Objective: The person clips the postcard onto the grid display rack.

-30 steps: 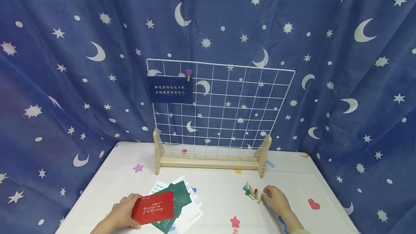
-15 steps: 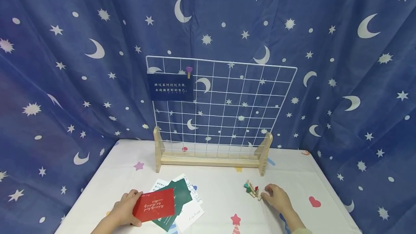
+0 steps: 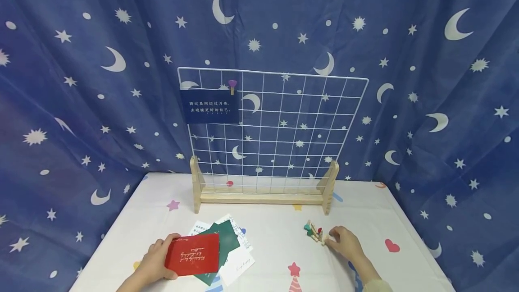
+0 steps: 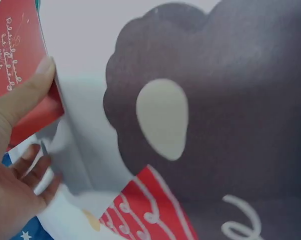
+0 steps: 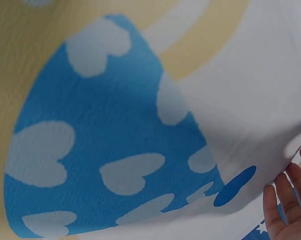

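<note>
My left hand (image 3: 153, 259) grips the left edge of a red card (image 3: 192, 254) with pale handwriting; the left wrist view shows the thumb over that edge. Under the red card lie a dark green card (image 3: 229, 233) and several white cards (image 3: 239, 265), fanned out and partly covered. At the right, my right hand (image 3: 346, 243) rests on the table beside a small heap of wooden clothespins (image 3: 314, 232) with green and red tops. Its thumb tip is close to the nearest clothespin; whether they touch is unclear. Its fingers look loosely bent in the right wrist view.
Behind the cards stands a white wire grid (image 3: 271, 125) on a wooden base (image 3: 261, 198). A navy card (image 3: 209, 106) hangs at its upper left from a clothespin with a purple heart (image 3: 232, 85). A blue curtain (image 3: 405, 80) surrounds the patterned white tabletop (image 3: 146, 211).
The red card has tilted slightly, its edges now closer to level. Both hands stay in nearly the same places. The whole head view has shifted a little.
</note>
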A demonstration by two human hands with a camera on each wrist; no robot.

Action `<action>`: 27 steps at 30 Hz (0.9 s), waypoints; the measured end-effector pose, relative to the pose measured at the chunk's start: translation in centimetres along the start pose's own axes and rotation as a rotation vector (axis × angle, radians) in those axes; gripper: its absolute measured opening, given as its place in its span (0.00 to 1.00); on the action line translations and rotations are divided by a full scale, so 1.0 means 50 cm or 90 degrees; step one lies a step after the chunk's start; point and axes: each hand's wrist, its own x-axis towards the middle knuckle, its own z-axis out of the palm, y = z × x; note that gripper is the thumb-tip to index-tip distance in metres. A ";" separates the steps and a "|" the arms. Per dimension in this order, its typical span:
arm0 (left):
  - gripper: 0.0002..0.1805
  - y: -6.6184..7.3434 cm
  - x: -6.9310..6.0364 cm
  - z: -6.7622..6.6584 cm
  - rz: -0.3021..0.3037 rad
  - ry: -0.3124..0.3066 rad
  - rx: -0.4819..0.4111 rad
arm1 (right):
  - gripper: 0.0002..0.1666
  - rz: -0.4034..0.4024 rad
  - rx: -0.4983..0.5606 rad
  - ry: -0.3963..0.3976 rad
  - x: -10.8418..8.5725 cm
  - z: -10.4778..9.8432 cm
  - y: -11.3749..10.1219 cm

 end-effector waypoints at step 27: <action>0.51 0.004 -0.012 -0.028 0.068 -0.090 -0.347 | 0.16 -0.003 -0.056 0.009 0.006 0.005 -0.053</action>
